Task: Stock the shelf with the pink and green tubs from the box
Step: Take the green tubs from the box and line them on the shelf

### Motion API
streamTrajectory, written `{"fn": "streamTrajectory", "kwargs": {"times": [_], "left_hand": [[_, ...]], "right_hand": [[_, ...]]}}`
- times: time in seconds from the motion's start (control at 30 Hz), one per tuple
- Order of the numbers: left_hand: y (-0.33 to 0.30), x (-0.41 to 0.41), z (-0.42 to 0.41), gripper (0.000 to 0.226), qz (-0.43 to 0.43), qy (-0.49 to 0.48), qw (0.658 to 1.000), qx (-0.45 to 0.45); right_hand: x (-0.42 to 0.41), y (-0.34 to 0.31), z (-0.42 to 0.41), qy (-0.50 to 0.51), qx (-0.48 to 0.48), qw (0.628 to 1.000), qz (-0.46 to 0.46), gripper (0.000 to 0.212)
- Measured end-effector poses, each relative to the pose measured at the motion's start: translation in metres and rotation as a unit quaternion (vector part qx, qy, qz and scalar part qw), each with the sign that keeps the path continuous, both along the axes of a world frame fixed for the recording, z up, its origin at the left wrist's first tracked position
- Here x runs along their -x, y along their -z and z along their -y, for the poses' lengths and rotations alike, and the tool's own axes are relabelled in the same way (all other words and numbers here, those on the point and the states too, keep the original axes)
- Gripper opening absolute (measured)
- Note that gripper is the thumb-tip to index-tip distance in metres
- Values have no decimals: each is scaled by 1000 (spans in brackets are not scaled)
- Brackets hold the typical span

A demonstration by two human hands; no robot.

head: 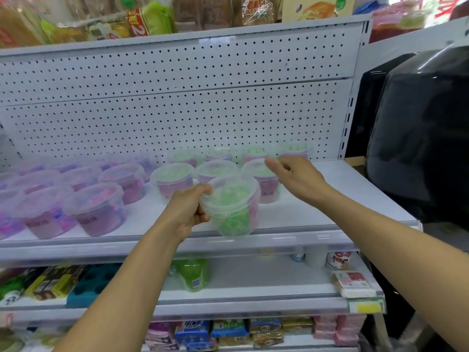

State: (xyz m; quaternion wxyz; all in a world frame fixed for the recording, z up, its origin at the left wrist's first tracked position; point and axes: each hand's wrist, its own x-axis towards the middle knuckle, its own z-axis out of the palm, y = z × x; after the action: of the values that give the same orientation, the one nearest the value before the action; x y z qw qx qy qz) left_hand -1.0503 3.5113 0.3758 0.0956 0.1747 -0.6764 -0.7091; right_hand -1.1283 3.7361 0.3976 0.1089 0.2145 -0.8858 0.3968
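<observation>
My left hand (189,208) grips a clear tub of green beads (232,208) by its left side, tilted, just above the front edge of the white shelf (317,214). My right hand (295,177) hovers with relaxed fingers over the green tub (264,184) standing at the right of the second row, holding nothing. More green tubs (172,179) stand in rows behind. Several pink tubs (97,209) fill the shelf's left half. The box is out of view.
A white pegboard back panel (177,102) rises behind the tubs. A large black object (421,133) stands to the right of the shelf. Bare shelf surface lies right of the green tubs. Lower shelves hold packets and a green bottle (194,274).
</observation>
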Motion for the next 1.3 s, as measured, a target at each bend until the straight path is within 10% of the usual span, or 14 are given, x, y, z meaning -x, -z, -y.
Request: {"fn": "streamTrajectory", "kwargs": {"times": [0.1,0.37,0.5,0.7,0.93,1.3], "left_hand": [[-7,7,-24,13,-11,39,999,33],[-12,34,-79,26,-92,92,981,143],[-3,57,-71,36,-165,24,879,446],[2,79,-60,38,-141,65,791,592],[4,81,-65,31,-138,40,754,641],[7,102,-73,30,-140,30,766,627]], "right_hand": [[-15,-19,-6,-72,38,978,190,47],[-2,-15,-76,67,132,961,234,19],[5,-6,-100,178,205,932,240,16],[8,8,-107,204,229,917,257,31],[0,20,-118,160,-113,980,26,49],[40,21,-77,245,-166,954,-44,44]]}}
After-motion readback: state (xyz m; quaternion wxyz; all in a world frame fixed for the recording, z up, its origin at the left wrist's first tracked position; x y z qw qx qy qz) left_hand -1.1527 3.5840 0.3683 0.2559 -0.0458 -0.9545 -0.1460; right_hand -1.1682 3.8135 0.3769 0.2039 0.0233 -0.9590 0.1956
